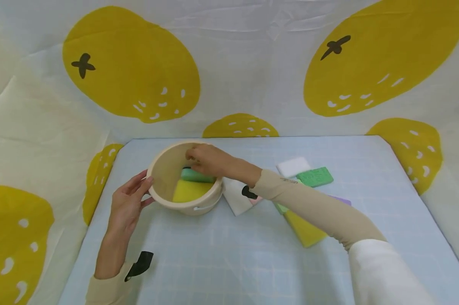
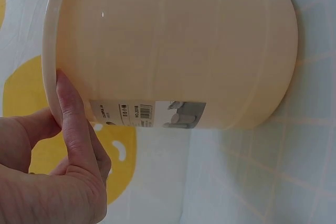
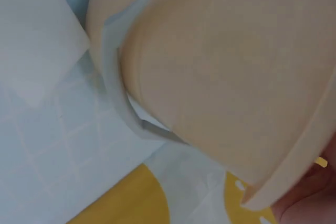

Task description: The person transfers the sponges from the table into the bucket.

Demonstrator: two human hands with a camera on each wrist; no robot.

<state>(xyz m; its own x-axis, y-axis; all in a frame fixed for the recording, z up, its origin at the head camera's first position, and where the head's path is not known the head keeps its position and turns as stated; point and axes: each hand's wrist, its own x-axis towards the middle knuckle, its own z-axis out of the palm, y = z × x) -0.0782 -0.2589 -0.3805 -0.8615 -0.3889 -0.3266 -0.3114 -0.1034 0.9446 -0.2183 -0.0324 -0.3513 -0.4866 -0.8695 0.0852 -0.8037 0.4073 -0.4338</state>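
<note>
A cream plastic bucket stands toward the back left of the table. My left hand pinches its left rim, the thumb at the lip and the fingers along the outer wall; a printed label shows just beyond them. Over the bucket's mouth is my right hand, reaching across from the right with loosely curled fingers and no thing visible in them. Beneath it, inside the bucket, lie a green sponge and a yellow sponge. The right wrist view shows mostly the outer wall and the hanging grey handle.
Right of the bucket lies a white flat piece with a pinkish one on it. Farther right are a white sponge, a green sponge and a yellow piece. My right forearm partly covers these and a purple edge.
</note>
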